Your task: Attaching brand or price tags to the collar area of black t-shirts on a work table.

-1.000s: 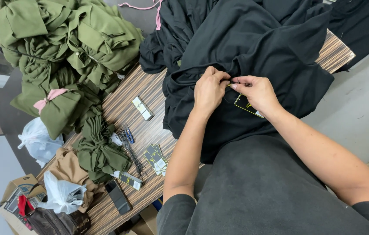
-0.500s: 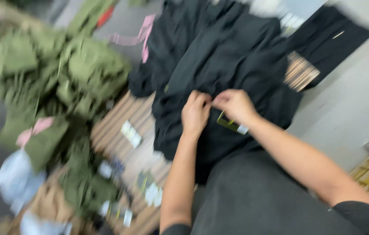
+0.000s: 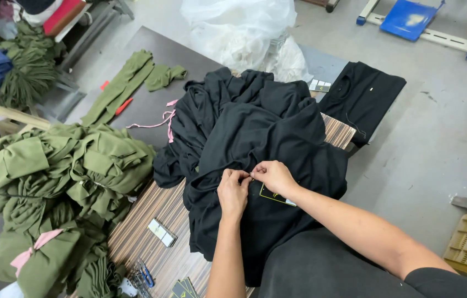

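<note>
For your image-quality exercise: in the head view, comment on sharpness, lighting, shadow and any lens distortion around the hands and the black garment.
Head view: sharp, with no motion blur on the left hand or right hand; soft, even light with faint shadows and no glare; the black garment is so dark that its folds lose detail; the wide lens bends the striped table and floor towards the edges.

Bare forearms, a dark grey short-sleeved shirt (image 3: 321, 270), no gloves or jewellery.
</note>
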